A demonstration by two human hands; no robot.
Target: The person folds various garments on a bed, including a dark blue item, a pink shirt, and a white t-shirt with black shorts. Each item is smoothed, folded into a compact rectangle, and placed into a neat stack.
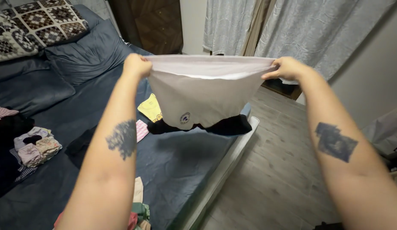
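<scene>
— Holding what, exactly?

— A white shirt (202,96), stretched in the air between my two hands, above the far corner of the bed (181,166). My left hand (136,66) is curled into a fist over the left end of the folded top edge, fingers pressed together around the cloth. My right hand (288,68) pinches the right end, thumb against fingertips, with the fabric between them.

— How does the shirt hang?

— Top edge taut and nearly level, the rest tapering down toward the bed. A small round badge (185,118) shows low on the front.

— And beneath it?

— A black garment (228,125) lies on the blue sheet just below the hem; I cannot tell if they touch. A yellow piece (150,108) lies to its left, with a pink striped one (141,130) nearer to me.

— What else is on the bed?

— A pile of small folded clothes (34,147) at the left, more clothes (139,208) at the near edge, blue pillows (87,53) and a patterned cushion (45,21) at the far left. Grey curtains (292,25) hang at the far side, and wooden flooring (275,170) runs along the right.
</scene>
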